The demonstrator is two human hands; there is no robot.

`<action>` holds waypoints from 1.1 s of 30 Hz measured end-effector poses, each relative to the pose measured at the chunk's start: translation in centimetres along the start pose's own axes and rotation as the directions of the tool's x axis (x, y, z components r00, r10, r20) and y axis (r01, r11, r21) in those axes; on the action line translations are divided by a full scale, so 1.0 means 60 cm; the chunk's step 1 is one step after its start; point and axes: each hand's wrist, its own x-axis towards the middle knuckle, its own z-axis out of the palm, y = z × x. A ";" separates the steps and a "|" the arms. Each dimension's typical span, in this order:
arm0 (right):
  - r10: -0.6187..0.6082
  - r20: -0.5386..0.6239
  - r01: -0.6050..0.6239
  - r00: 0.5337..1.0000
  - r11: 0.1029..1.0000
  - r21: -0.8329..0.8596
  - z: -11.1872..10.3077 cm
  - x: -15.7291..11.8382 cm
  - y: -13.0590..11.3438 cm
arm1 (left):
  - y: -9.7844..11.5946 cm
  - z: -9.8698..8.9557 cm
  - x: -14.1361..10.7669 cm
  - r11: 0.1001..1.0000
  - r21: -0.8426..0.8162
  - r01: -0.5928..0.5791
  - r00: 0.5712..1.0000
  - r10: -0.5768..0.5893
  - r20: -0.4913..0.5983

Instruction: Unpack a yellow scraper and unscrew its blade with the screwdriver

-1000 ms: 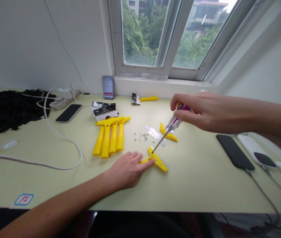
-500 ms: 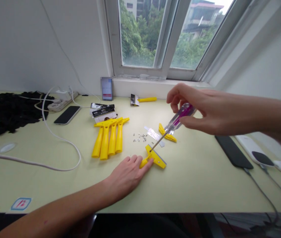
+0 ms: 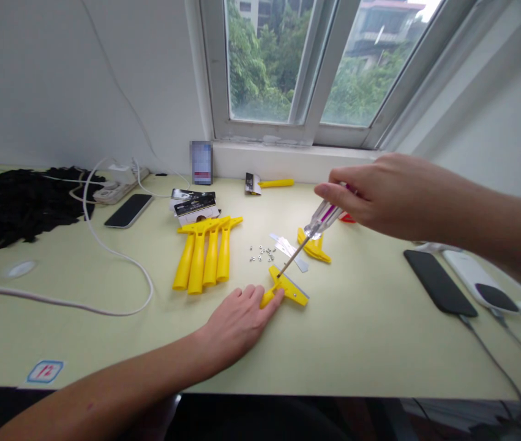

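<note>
My left hand [image 3: 242, 312] is closed round the handle of a yellow scraper [image 3: 294, 293], pressing it flat on the table. A blade edge shows along the scraper's far side, and one screw sits near its right end. My right hand [image 3: 356, 190] grips a screwdriver [image 3: 322, 222] with a clear and purple handle. The screwdriver slants down to the left, its tip on the scraper head's left screw spot. Just beyond lie small loose screws and nuts [image 3: 262, 253], flat metal blades [image 3: 290, 250] and yellow head pieces [image 3: 314, 246].
Several yellow scraper handles [image 3: 198, 260] lie left of centre, below black-and-white cards [image 3: 196, 208]. A carded scraper [image 3: 276, 183] lies near the window. Phones [image 3: 129, 211], a power strip [image 3: 120, 187], a white cable [image 3: 145, 269] and black strips [image 3: 21, 205] are around; a power bank [image 3: 439, 282] is right.
My right hand has turned on the screwdriver handle, its fingers regripping, and a red thing now shows behind it. The screwdriver tip and my left hand stay in place; the view shifts slightly.
</note>
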 end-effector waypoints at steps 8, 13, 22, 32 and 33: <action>0.006 0.038 -0.004 0.999 1.000 -0.031 -0.004 -0.004 -0.005 | -0.002 0.002 0.002 1.000 -0.007 -0.008 1.000 0.008 -0.017; -0.022 0.026 0.020 0.999 0.997 0.078 -0.001 -0.007 -0.015 | -0.001 0.003 0.003 1.000 -0.003 -0.004 1.000 0.004 -0.010; -0.017 0.029 0.016 0.999 1.000 0.016 0.003 -0.002 -0.016 | -0.003 0.001 0.003 1.000 -0.014 -0.016 1.000 0.016 -0.011; -0.053 -0.028 0.056 0.998 0.990 0.126 0.005 0.003 -0.016 | -0.004 -0.003 0.004 1.000 -0.025 -0.017 1.000 0.017 -0.011; -0.046 -0.045 0.051 0.998 0.992 0.113 0.005 0.005 -0.015 | -0.004 -0.003 0.004 1.000 -0.023 -0.018 1.000 0.017 -0.009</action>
